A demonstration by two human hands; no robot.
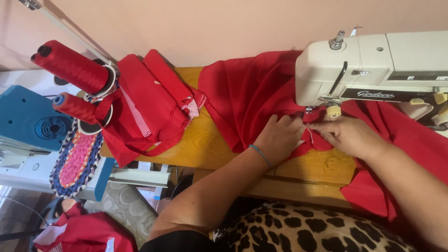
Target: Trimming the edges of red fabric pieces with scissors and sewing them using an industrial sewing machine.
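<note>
Both hands press the red fabric flat beneath the white sewing machine: left hand and right hand, each grip pinching cloth on the wooden tabletop.

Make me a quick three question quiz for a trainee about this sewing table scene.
1. True or false: both hands rest on the red fabric by the sewing machine.
2. Which wrist wears a blue band: A left hand, B right hand?
3. Fill in: the two thread cones are ____ in colour.

Key: 1 true; 2 A; 3 red.
</note>
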